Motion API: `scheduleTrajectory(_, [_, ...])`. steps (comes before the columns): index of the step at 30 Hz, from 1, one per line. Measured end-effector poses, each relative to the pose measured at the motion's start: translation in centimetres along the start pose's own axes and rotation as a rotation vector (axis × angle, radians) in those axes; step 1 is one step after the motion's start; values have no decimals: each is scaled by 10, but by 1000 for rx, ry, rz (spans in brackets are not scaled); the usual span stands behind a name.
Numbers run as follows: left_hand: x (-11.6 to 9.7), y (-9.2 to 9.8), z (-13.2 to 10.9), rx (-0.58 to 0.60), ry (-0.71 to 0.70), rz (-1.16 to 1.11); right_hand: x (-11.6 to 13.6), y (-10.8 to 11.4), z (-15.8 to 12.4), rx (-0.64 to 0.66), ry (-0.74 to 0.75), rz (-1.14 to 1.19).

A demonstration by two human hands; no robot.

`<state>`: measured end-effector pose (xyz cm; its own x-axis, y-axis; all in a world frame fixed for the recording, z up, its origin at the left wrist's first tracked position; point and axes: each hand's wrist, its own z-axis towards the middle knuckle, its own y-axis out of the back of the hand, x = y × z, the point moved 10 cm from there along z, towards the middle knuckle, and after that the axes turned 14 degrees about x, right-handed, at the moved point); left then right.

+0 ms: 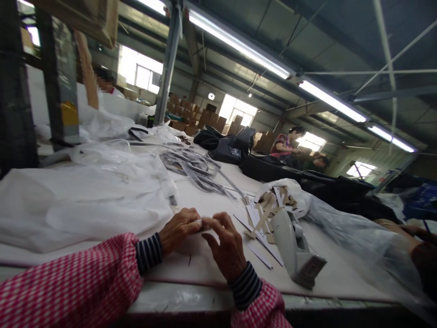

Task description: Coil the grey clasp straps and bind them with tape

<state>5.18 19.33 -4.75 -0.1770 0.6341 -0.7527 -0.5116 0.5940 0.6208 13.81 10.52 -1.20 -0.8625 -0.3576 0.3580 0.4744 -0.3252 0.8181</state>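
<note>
My left hand (182,229) is closed at the fingertips, just above the white table top (164,273). Facing it, my right hand (227,246) brings its fingers to the same spot, thumb apart below. Something small and pale sits between the two sets of fingertips; its kind is too small to make out. To the left of my hands spreads a heap of white translucent sheeting (85,209). Right of them lie loose cardboard strips (256,218), white and brown, partly in a clear plastic bag (297,191). Beside these stands a grey tape dispenser (297,250), tilted in view.
Coiled clear strips (194,166) lie farther back. Black fabric (293,177) runs along the table's far right. A co-worker's arm (403,230) reaches in at the right edge behind plastic sheeting (362,232). Other people and stacked cartons (211,119) are in the background.
</note>
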Motion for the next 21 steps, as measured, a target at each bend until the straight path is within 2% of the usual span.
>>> scheduleTrajectory(2, [-7, -6, -2, 33, -42, 75, 13, -4, 2, 77, 60, -180])
scheduleTrajectory(4, [-13, -11, -5, 57, -65, 141, 16, -9, 1, 111, 64, -252])
scheduleTrajectory(8, [-17, -24, -10, 84, -47, 255, 10, -25, -10, 139, 71, -258])
scheduleTrajectory(11, [-19, -36, -9, 151, 1, 412, 1, -33, -13, 168, 45, -266])
scheduleTrajectory(13, [-24, -34, -12, 126, 44, 468, 1, -31, -12, 170, 50, -244])
scheduleTrajectory(15, [-36, -24, -23, 39, 68, 470, 6, -24, -13, 142, 93, -180])
scheduleTrajectory(17, [-49, -13, -50, -49, 64, 474, 8, -16, -19, 78, 107, -114])
scheduleTrajectory(19, [-51, 1, -93, -127, 46, 488, 4, -13, -28, 29, 81, -75])
scheduleTrajectory(21, [-49, 41, -160, -425, -19, 540, -5, -18, -40, 27, 32, -58])
